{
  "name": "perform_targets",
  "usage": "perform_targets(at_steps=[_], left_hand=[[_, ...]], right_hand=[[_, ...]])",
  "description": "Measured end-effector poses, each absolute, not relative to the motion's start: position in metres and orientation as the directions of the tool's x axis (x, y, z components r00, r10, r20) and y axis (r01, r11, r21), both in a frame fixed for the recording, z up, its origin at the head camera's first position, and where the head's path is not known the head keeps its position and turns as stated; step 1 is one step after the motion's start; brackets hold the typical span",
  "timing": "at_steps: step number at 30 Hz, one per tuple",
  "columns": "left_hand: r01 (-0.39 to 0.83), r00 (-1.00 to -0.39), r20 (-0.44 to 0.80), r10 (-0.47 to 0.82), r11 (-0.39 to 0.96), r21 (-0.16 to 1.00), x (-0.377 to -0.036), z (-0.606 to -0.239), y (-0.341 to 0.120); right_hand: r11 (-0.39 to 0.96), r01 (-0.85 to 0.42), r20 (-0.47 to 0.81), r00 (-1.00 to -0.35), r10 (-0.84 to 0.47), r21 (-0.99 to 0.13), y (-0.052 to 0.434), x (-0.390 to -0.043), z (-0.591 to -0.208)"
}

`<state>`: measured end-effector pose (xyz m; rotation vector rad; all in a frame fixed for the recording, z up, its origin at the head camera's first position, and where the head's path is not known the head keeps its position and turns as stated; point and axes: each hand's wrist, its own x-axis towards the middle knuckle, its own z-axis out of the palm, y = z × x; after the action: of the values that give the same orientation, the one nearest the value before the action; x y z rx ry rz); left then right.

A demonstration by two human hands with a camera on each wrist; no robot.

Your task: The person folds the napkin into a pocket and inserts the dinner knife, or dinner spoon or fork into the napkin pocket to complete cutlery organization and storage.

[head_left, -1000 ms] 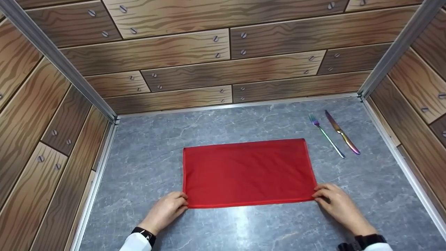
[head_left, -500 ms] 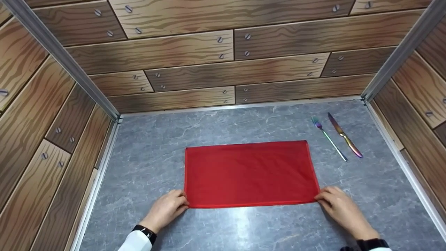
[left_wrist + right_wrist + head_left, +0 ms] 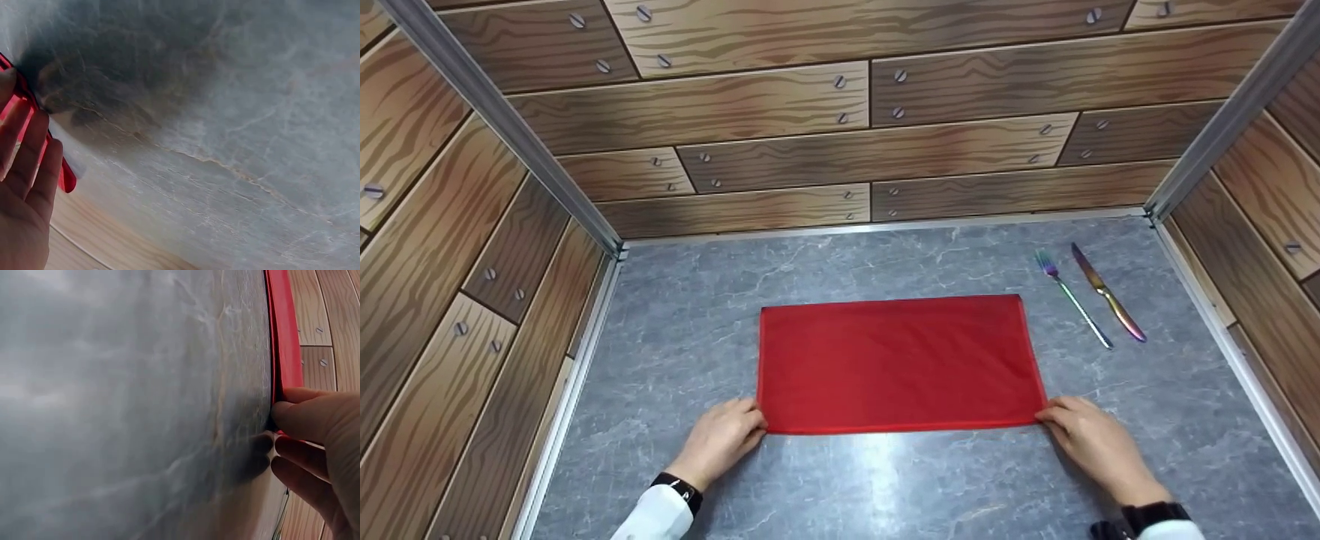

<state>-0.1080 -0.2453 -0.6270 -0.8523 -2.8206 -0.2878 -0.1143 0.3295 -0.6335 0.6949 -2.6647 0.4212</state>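
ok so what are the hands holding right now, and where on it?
Both hold the red cloth by its near corners: the left hand pinches the near-left corner, the right hand the near-right. The cloth lies flat on the table.

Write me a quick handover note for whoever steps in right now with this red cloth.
Left hand: pinches the near left corner of the red cloth.
Right hand: pinches the near right corner.
Cloth: lies flat as a wide rectangle mid-table, looks folded once.
Fork and knife: side by side at far right, untouched.
Left: probably further folding; cutlery not yet brought in.
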Motion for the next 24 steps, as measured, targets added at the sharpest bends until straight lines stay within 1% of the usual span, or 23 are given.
perform_targets(at_steps=[4, 8, 17, 21, 24], left_hand=[[0.539, -0.822, 0.266, 0.503, 0.839, 0.077, -0.114, -0.628, -0.244], [0.527, -0.825, 0.277, 0.494, 0.848, 0.057, -0.115, -0.63, -0.242], [0.515, -0.835, 0.253, 0.488, 0.856, 0.047, -0.113, -0.625, -0.237], [0.557, -0.811, 0.231, 0.537, 0.83, 0.023, -0.111, -0.618, -0.238], [0.56, -0.816, 0.203, 0.541, 0.828, 0.043, -0.112, -0.609, -0.237]], right_hand=[[0.844, -0.503, 0.412, -0.82, -0.399, -0.184, 0.324, -0.124, -0.634], [0.843, -0.512, 0.412, -0.812, -0.413, -0.164, 0.321, -0.127, -0.633], [0.844, -0.515, 0.394, -0.814, -0.428, -0.148, 0.326, -0.112, -0.634], [0.854, -0.478, 0.317, -0.858, -0.404, -0.205, 0.325, -0.107, -0.633], [0.864, -0.427, 0.275, -0.893, -0.356, -0.266, 0.322, -0.109, -0.626]])
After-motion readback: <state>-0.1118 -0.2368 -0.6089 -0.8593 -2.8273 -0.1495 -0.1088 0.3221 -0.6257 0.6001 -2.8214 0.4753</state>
